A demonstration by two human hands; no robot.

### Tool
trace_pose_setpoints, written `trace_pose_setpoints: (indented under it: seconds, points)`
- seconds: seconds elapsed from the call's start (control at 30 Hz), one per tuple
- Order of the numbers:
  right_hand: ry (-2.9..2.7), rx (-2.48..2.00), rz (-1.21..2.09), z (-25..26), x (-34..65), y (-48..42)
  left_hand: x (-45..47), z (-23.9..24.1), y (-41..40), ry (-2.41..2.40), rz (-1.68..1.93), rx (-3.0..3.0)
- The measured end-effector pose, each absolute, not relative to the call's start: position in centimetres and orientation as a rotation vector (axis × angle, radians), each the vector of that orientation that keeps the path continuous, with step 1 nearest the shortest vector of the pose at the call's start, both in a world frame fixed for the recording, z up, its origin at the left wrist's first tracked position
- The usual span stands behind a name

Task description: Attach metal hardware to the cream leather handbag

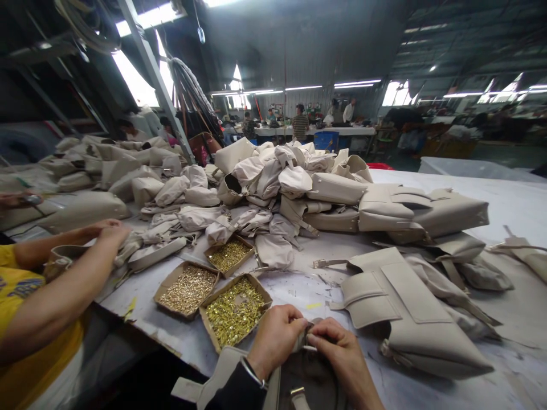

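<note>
Left hand [273, 341] and right hand [337, 347], both closed in a pinch on the top edge of a beige handbag [299, 381] at the worktop's [504, 199] near edge; the bag looks light, soft and pliable, best gripped along stitched seams.

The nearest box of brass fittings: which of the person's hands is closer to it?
Left. The left hand sits right beside the box of brass fittings, almost at its near corner; the right hand is farther off, beyond the left.
</note>
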State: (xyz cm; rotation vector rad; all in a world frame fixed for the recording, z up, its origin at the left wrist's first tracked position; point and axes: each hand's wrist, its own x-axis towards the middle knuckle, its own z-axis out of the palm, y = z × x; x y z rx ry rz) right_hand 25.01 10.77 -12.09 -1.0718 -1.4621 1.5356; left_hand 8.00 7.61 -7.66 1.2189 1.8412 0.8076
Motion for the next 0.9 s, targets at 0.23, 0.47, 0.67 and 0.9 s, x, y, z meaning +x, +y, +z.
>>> trace_pose_setpoints:
  seconds: [0.23,0.47,0.67,0.9]
  points:
    - [-1.288,-1.243,1.656,-13.0,24.4,10.3,7.9,-7.4,7.3,1.851,0.814,1.221]
    - [-1.303,-1.285,1.547,-12.7,24.2,10.1,8.0,-6.6,7.1,1.832,0.819,1.239]
    - [-1.384,-1.292,1.528,-12.8,24.6,9.9,8.1,-6.7,7.1,1.855,0.828,1.218]
    - [-1.556,-1.426,1.294,-12.7,25.0,9.4,8.2,-6.8,7.0,1.855,0.849,1.217]
